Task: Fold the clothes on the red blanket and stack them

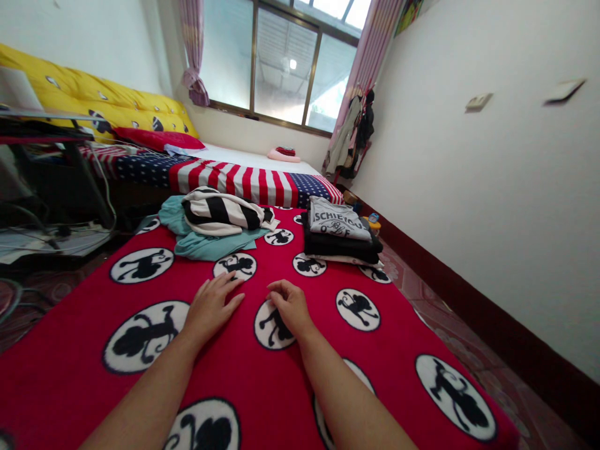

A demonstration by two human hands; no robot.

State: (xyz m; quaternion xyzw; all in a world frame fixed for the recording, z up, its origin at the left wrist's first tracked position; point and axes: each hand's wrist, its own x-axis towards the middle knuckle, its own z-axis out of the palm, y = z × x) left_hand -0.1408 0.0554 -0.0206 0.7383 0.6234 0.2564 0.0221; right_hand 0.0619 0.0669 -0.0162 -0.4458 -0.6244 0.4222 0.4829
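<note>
My left hand (213,306) hovers over or rests on the red blanket (304,375), which has black monkey figures in white circles. Its fingers are spread and it holds nothing. To its right, my right hand (290,306) is loosely curved above one of the circles, thumb a little apart from the fingers and nothing between them. Beyond my left hand lies a loose heap: a black-and-white striped garment (222,210) on top of a teal garment (213,245). Farther right sits a folded stack, with a grey printed T-shirt (338,219) over black folded clothes (344,245).
Behind the blanket stands a bed with a stars-and-stripes cover (234,178), a red pillow (162,139) and a yellow cushion (117,97). A dark desk (60,169) with cables is at the left. Clothes hang on a rack (354,134) beside the window. A white wall borders the right side.
</note>
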